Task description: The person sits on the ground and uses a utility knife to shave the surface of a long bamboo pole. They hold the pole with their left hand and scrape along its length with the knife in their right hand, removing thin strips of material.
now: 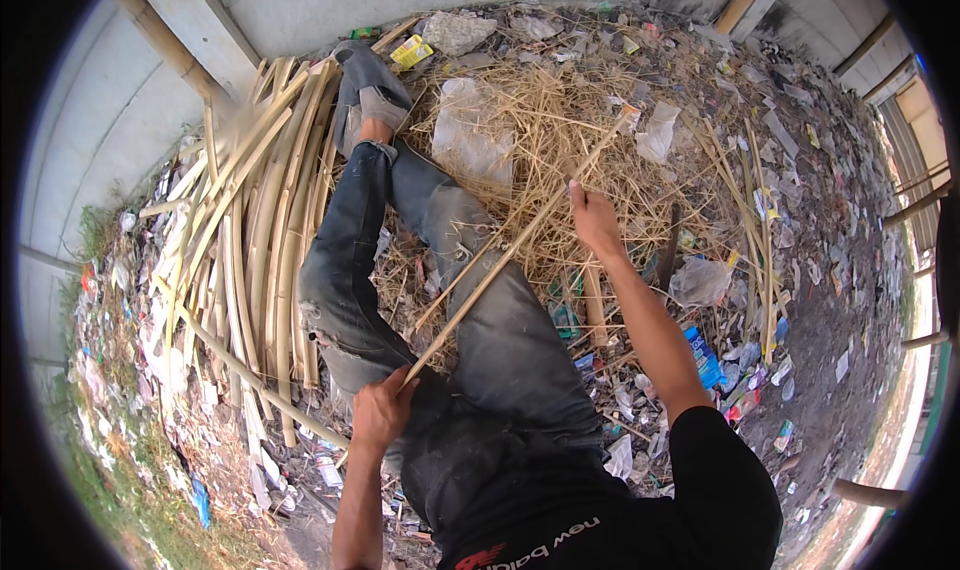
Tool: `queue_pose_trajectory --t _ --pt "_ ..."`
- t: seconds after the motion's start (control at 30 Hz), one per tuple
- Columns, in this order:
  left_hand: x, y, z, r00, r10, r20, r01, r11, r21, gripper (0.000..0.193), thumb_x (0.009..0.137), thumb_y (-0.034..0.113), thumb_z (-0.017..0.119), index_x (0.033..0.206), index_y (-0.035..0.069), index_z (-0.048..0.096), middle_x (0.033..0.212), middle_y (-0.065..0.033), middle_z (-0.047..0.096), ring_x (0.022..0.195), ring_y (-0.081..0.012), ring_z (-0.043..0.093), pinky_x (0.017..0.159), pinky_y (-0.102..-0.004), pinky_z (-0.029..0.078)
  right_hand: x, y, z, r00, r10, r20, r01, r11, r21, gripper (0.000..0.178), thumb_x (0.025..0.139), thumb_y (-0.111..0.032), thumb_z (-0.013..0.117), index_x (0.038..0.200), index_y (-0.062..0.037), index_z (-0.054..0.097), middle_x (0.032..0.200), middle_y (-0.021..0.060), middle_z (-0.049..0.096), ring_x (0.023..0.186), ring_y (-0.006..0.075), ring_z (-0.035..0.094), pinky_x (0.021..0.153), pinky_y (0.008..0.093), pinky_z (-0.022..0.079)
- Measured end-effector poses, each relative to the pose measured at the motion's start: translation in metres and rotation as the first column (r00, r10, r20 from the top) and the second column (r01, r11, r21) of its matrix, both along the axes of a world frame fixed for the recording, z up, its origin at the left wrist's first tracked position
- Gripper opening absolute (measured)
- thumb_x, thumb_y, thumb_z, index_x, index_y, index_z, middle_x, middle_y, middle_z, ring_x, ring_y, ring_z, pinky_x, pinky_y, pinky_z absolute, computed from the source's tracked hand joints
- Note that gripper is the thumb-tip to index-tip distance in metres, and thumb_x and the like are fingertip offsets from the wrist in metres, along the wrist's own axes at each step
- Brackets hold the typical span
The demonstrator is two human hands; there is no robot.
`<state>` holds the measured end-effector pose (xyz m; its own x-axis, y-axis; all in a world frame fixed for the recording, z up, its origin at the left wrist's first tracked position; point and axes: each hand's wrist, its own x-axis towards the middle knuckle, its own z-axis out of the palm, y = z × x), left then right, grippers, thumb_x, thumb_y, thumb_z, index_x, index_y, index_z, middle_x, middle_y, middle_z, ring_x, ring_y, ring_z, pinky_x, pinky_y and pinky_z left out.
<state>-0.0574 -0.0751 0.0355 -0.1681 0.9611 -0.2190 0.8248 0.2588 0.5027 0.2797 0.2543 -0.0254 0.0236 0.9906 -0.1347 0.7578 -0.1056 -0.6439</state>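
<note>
A long, thin bamboo strip slants across my lap, from my left thigh up to the far right. My left hand is closed round its near end. Farther along, my right hand is closed with thumb and fingertips at the strip's edge. Under the strip's far half lies a heap of pale shavings. One or two shorter slivers rest beside it across my leg. My jeans-clad legs are stretched out and crossed at the ankles.
A large stack of split bamboo lies left of my legs, with one pole slanting toward my left arm. More strips and a dark curved piece lie at right. Litter covers the ground; a grey wall stands behind.
</note>
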Motion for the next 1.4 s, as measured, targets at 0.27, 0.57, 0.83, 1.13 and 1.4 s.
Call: queue_pose_trajectory --t 0.27,0.57,0.83,1.13,1.4 --pt "0.002 0.005 -0.001 1.0 -0.004 -0.01 0.003 1.0 -0.022 0.025 0.099 0.029 0.07 0.115 0.01 0.075 0.082 -0.0234 0.072 0.08 -0.0448 0.071 0.069 -0.0509 0.056 -0.03 -0.041 -0.017 0.99 0.143 0.009 -0.143 0.989 0.027 0.078 0.112 -0.057 0.037 0.07 0.0038 0.063 0.062 0.023 0.061 0.062 0.0442 0.063 0.067 0.0548 0.05" --pt "-0.002 0.003 0.003 0.998 -0.015 0.057 0.015 1.0 -0.003 0.02 0.1 0.028 0.069 0.109 0.012 0.075 0.077 -0.0202 0.07 0.076 -0.0448 0.069 0.065 -0.0511 0.053 -0.062 -0.123 0.008 0.945 0.308 -0.11 -0.309 0.951 0.006 0.064 0.111 -0.048 0.045 0.084 0.0057 0.068 0.075 0.03 0.066 0.075 0.051 0.066 0.072 0.0553 0.052" --pt "0.012 0.021 0.007 0.996 -0.002 0.091 0.005 0.999 -0.038 0.023 0.101 0.03 0.065 0.111 0.01 0.073 0.084 -0.0246 0.071 0.086 -0.0471 0.069 0.074 -0.0555 0.054 -0.077 -0.14 0.028 0.914 0.398 -0.077 -0.402 0.914 -0.047 0.065 0.111 -0.051 0.045 0.084 0.003 0.07 0.069 0.0279 0.063 0.071 0.0476 0.065 0.066 0.0557 0.049" --pt "0.068 0.068 -0.016 0.986 0.047 0.159 -0.048 0.999 0.003 0.025 0.101 0.031 0.065 0.11 0.008 0.072 0.086 -0.0279 0.071 0.088 -0.0501 0.069 0.08 -0.0574 0.055 -0.071 -0.134 0.03 0.824 0.561 -0.081 -0.554 0.827 0.096 0.06 0.11 -0.047 0.048 0.081 0.001 0.071 0.063 0.0274 0.06 0.062 0.0464 0.063 0.06 0.0519 0.049" --pt "0.062 0.067 -0.016 0.972 0.025 0.233 -0.037 0.998 0.048 0.03 0.101 0.027 0.067 0.093 -0.002 0.067 0.08 -0.0278 0.069 0.082 -0.0507 0.068 0.072 -0.0528 0.054 -0.034 -0.094 0.025 0.406 -0.128 -0.905 -0.701 0.591 -0.399 0.051 0.106 -0.054 0.058 0.081 -0.009 0.06 0.055 -0.002 0.042 0.042 0.012 0.041 0.043 0.029 0.031"
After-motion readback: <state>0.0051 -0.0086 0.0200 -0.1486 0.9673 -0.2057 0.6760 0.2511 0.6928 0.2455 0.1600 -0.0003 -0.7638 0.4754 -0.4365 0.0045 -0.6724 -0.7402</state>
